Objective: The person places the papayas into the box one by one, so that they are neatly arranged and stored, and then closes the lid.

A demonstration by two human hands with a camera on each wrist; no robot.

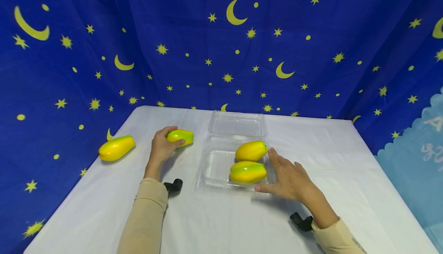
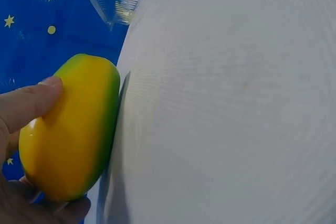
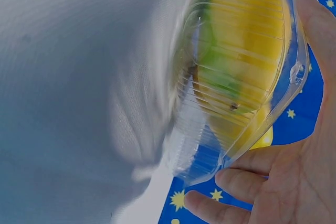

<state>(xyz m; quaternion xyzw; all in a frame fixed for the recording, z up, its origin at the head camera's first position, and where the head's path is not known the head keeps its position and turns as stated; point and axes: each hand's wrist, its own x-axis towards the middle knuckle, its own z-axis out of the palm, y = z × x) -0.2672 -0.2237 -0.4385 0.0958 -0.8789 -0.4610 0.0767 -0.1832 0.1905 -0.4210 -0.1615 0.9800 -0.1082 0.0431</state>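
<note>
My left hand [image 1: 164, 146] grips a yellow-green papaya [image 1: 181, 136], thumb on one side and fingers on the other. The left wrist view shows this papaya [image 2: 73, 129] low over the white cloth. A clear plastic clamshell box [image 1: 216, 165] lies with its lid folded back. Two papayas rest in its right half, the rear papaya [image 1: 251, 151] and the front papaya [image 1: 248, 172]. Beside the box's right side is my right hand [image 1: 290, 177], thumb and fingers spread. In the right wrist view its fingertips are right at the box's rim [image 3: 299, 72].
Another papaya [image 1: 117, 148] lies at the table's left edge. The clear lid [image 1: 237, 125] lies flat behind the box. A white cloth covers the table [image 1: 346, 177], and a blue star-and-moon curtain [image 1: 194, 27] hangs behind and at the sides. Black mounts [image 1: 174, 186] stick out at the wrists.
</note>
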